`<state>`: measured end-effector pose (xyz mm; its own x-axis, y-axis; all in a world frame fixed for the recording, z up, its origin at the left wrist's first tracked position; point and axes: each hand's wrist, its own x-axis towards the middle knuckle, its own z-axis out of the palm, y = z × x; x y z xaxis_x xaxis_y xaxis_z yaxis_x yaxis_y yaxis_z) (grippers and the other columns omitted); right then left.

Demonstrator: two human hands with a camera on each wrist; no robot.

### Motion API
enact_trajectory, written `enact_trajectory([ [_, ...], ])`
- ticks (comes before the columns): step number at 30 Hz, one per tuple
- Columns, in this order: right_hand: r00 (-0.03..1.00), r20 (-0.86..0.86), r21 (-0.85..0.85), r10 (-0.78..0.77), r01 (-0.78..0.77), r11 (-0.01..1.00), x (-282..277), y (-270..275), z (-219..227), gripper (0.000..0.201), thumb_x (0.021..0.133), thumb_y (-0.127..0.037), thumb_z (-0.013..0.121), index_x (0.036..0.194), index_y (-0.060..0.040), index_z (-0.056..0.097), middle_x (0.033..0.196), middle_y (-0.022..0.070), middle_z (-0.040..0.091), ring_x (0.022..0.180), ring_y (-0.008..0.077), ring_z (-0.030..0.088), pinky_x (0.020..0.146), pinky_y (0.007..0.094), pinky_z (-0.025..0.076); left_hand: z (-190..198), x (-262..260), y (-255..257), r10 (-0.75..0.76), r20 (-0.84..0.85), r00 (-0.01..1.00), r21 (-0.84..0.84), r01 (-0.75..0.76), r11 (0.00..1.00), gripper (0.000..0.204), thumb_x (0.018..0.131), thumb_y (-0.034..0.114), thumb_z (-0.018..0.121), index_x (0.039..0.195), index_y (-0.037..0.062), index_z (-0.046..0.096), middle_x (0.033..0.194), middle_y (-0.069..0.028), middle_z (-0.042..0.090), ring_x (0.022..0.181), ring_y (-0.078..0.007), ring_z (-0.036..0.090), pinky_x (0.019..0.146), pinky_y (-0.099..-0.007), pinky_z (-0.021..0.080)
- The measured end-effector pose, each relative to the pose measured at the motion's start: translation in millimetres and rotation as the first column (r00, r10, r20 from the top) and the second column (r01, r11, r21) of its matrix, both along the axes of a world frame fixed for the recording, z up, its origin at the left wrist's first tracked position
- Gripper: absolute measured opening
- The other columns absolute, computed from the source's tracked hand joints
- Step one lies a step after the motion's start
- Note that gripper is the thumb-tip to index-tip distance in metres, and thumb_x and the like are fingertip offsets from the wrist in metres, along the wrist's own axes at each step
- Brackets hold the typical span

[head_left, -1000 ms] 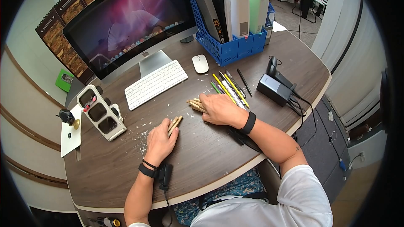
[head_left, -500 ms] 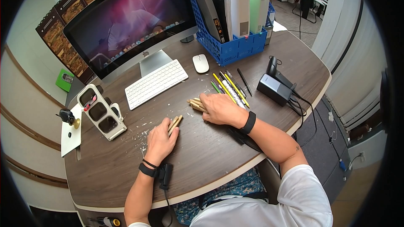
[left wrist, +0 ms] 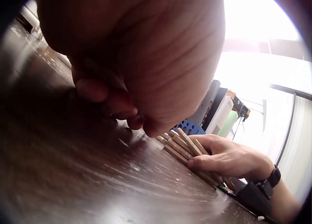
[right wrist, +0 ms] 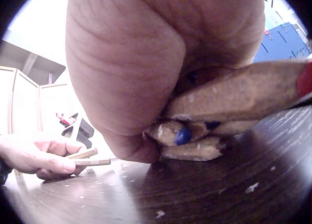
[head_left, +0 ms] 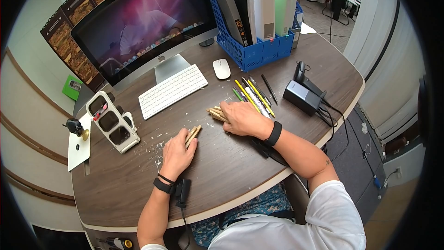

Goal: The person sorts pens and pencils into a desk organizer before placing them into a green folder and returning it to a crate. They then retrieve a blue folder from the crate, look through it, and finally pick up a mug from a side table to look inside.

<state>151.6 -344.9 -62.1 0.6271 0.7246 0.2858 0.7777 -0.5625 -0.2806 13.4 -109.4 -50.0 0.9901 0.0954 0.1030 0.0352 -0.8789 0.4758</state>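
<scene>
Several wooden pencils (head_left: 216, 114) lie bunched under the right hand (head_left: 243, 119), which grips them low over the desk. Coloured tips, one blue (right wrist: 183, 136) and one red, show in the right wrist view. Nearer the person, the left hand (head_left: 178, 153) holds a few short wooden pencils (head_left: 193, 135) between thumb and fingers; their ends stick out past the fingertips. In the left wrist view the left palm hides what it holds. Yellow, green, white and black pens and pencils (head_left: 253, 95) lie just beyond the right hand.
Beyond the hands are a keyboard (head_left: 173, 91), a mouse (head_left: 221, 69), a monitor (head_left: 143, 23) and a blue file rack (head_left: 261, 54). A three-compartment holder (head_left: 112, 122) stands left, a black power box (head_left: 301, 97) with cables right. Pale shavings dot the desk (head_left: 138, 185).
</scene>
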Motion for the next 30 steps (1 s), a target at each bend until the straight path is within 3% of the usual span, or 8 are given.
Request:
enact_trajectory([
  [13, 1.0, -0.003, 0.002, -0.009, 0.009, 1.0, 2, 0, -2, 0.038, 0.085, -0.024, 0.081, 0.1, 0.0025, 0.059, 0.085, 0.0236, 0.073, 0.083, 0.0435, 0.074, 0.074, 0.051, 0.06, -4, 1, 1, 0.002, 0.023, 1.0, -0.002, -0.001, 1.0, 0.029, 0.1, 0.029, 0.068, 0.104, 0.001, 0.061, 0.089, -0.0251, 0.071, 0.086, -0.049, 0.069, 0.075, -0.0555, 0.053],
  [15, 1.0, -0.009, 0.009, 0.003, -0.003, 1.0, 2, 0, -2, 0.038, 0.085, -0.024, 0.081, 0.1, 0.0027, 0.059, 0.085, 0.0235, 0.072, 0.082, 0.0436, 0.074, 0.074, 0.0512, 0.06, -10, 1, 3, -0.018, 0.113, 0.993, -0.008, 0.018, 1.0, 0.029, 0.099, 0.028, 0.071, 0.105, 0.0015, 0.061, 0.072, -0.0234, 0.063, 0.073, -0.0452, 0.066, 0.067, -0.0511, 0.049],
  [30, 0.997, -0.069, -0.022, -0.021, 0.02, 1.0, -1, 0, 3, 0.034, 0.084, -0.018, 0.077, 0.1, 0.0035, 0.055, 0.087, 0.0243, 0.07, 0.087, 0.0447, 0.071, 0.079, 0.0517, 0.056, -7, 1, 2, 0.009, 0.074, 0.997, -0.049, -0.005, 0.999, 0.029, 0.099, 0.028, 0.071, 0.105, 0.0014, 0.061, 0.073, -0.0237, 0.063, 0.072, -0.0453, 0.066, 0.067, -0.0509, 0.049],
])
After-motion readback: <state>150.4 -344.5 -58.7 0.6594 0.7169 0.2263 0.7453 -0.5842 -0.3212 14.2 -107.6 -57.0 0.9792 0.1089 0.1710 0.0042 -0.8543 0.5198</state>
